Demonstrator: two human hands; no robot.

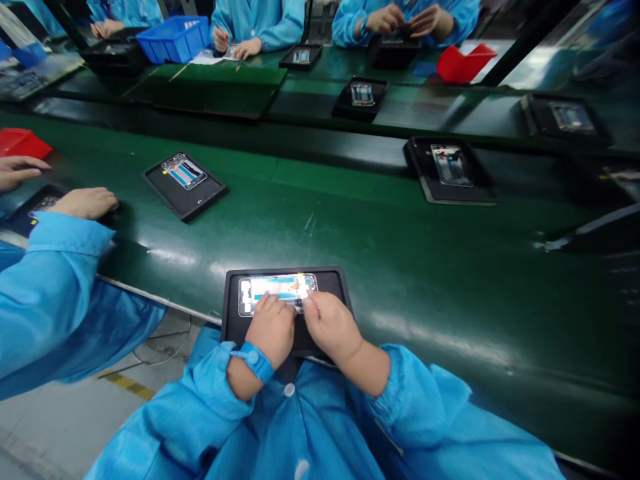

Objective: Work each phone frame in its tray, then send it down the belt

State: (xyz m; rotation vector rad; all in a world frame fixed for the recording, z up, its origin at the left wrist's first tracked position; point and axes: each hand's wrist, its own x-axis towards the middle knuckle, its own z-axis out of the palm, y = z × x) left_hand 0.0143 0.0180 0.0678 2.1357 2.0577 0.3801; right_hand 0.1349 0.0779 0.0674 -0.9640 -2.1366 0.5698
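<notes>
A phone frame with its inner parts exposed (247,290) lies in a black tray (230,320) at the table's near edge. My left hand (273,325), with a blue wrist strap (257,360), rests its fingers on the frame's lower edge; they are laid out rather than curled. At the frame's right end my right hand (333,325) is closed, thumb against the bent fingers. Whatever sits between those fingertips is too small or hidden to make out. Both hands touch or nearly touch the phone frame.
The green table (310,220) carries another tray (185,207) to the left and a stacked tray (460,193) to the right, each with a phone frame. A co-worker's hand (87,202) is at far left. Across the bench are a blue bin (173,41) and a red bin (463,65).
</notes>
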